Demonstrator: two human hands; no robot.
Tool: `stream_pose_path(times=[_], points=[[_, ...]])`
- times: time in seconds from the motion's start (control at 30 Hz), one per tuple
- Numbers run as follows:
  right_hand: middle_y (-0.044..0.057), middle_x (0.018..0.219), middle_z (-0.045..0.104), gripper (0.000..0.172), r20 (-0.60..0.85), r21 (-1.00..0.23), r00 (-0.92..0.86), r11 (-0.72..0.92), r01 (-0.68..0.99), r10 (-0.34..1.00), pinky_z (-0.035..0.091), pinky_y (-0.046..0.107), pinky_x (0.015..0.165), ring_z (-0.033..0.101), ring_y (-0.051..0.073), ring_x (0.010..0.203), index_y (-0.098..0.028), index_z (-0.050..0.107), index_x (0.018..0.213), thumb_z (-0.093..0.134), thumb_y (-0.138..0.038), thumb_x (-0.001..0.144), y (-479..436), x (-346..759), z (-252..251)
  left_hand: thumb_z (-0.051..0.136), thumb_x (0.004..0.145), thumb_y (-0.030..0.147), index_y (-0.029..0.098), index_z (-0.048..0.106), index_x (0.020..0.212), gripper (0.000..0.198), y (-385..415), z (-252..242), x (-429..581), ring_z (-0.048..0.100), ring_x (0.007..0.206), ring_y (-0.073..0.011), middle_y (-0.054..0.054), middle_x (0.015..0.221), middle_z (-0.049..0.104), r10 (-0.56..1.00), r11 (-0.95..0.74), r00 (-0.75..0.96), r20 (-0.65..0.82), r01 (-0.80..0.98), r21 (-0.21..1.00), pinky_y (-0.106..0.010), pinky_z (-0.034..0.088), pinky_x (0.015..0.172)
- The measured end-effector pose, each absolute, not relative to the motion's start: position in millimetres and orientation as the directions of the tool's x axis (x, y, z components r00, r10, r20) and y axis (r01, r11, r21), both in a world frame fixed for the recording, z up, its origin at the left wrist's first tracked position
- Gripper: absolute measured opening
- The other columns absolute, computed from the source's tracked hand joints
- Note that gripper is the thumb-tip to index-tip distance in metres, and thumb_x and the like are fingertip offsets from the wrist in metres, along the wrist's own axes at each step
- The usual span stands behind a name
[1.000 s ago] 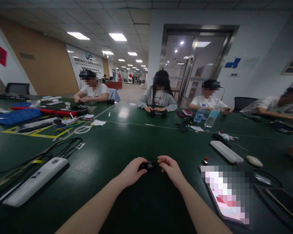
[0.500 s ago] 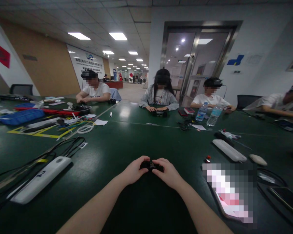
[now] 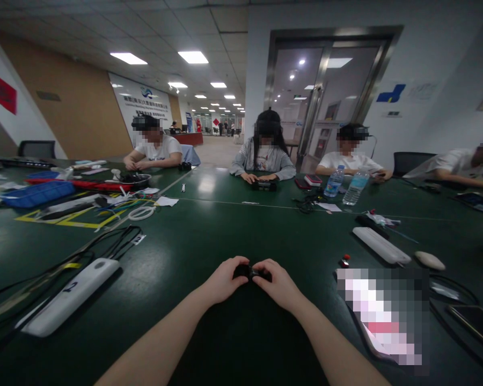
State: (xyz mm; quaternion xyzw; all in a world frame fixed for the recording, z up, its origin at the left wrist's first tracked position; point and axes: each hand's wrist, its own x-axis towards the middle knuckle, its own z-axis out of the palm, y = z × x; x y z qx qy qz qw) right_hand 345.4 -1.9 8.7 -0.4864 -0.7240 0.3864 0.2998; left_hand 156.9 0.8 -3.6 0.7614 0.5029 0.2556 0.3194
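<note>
A small black object (image 3: 249,273) lies between my hands low in the middle of the head view, on or just above the green table (image 3: 225,236). Its kind cannot be made out, since fingers cover both ends and it is dark against the table. My left hand (image 3: 229,279) grips its left end, thumb below and fingers curled over the top. On the opposite end, my right hand (image 3: 277,280) holds it in the same way. Both thumbs point inward and nearly meet at its middle.
A white power strip (image 3: 72,297) with black cables lies at left, another white strip (image 3: 380,246) at right. A blurred-out phone (image 3: 370,335) is near my right forearm. Water bottles (image 3: 356,187), a blue tray (image 3: 38,193) and several seated people are farther off.
Both hands keep their hold, with the thumbs and the black object shifted only slightly. The whole view has moved a little.
</note>
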Motion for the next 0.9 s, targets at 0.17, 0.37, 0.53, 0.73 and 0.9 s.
stream_pose_path(times=[0.17, 0.37, 0.53, 0.73, 0.9], points=[[0.001, 0.09, 0.06, 0.023, 0.025, -0.973, -0.167, 0.062, 0.223, 0.986, 0.041, 0.033, 0.073, 0.053, 0.018, 0.085, -0.024, 0.059, 0.091, 0.058, -0.032, 0.069, 10, 352, -3, 0.055, 0.072, 0.029, 0.027, 0.048, 0.111, 0.039, 0, -2, 156, 0.048, 0.104, -0.0186, -0.001, 0.11, 0.054, 0.933, -0.267, 0.358, 0.045, 0.6, 0.754, -0.035, 0.038, 0.089], [0.004, 0.097, 0.06, 0.032, -0.027, -0.996, -0.042, -0.031, -0.079, 0.999, 0.041, 0.03, 0.062, 0.054, 0.017, 0.078, -0.024, 0.058, 0.095, 0.061, -0.035, 0.066, 19, 358, -15, 0.055, 0.072, 0.026, 0.024, 0.049, 0.111, 0.04, 0, -3, 158, 0.048, 0.105, -0.0184, -0.003, 0.112, 0.054, 0.934, -0.271, 0.351, 0.058, 0.595, 0.757, -0.035, 0.036, 0.093], [0.003, 0.099, 0.06, 0.033, -0.073, -0.983, -0.031, -0.077, -0.164, 0.997, 0.041, 0.028, 0.061, 0.053, 0.016, 0.078, -0.026, 0.059, 0.096, 0.064, -0.035, 0.064, 20, 359, -16, 0.056, 0.072, 0.027, 0.024, 0.048, 0.111, 0.04, 0, -4, 158, 0.048, 0.105, -0.0185, -0.004, 0.112, 0.053, 0.931, -0.287, 0.358, 0.07, 0.599, 0.748, -0.035, 0.037, 0.092], [0.004, 0.1, 0.059, 0.035, -0.11, -0.977, -0.027, -0.113, -0.181, 0.994, 0.042, 0.028, 0.061, 0.054, 0.017, 0.08, -0.025, 0.059, 0.096, 0.064, -0.037, 0.064, 20, 360, -15, 0.053, 0.074, 0.028, 0.026, 0.05, 0.109, 0.035, -1, -2, 156, 0.048, 0.104, -0.0169, -0.001, 0.112, 0.053, 0.924, -0.316, 0.372, 0.089, 0.615, 0.722, -0.033, 0.037, 0.091], [0.004, 0.098, 0.058, 0.037, -0.114, -0.982, -0.028, -0.117, -0.15, 0.993, 0.043, 0.028, 0.063, 0.053, 0.017, 0.079, -0.025, 0.057, 0.098, 0.062, -0.04, 0.065, 19, 359, -12, 0.05, 0.076, 0.027, 0.025, 0.054, 0.101, 0.025, -1, 0, 157, 0.049, 0.1, -0.0158, -0.001, 0.108, 0.055, 0.918, -0.324, 0.387, 0.083, 0.614, 0.72, -0.034, 0.038, 0.089]])
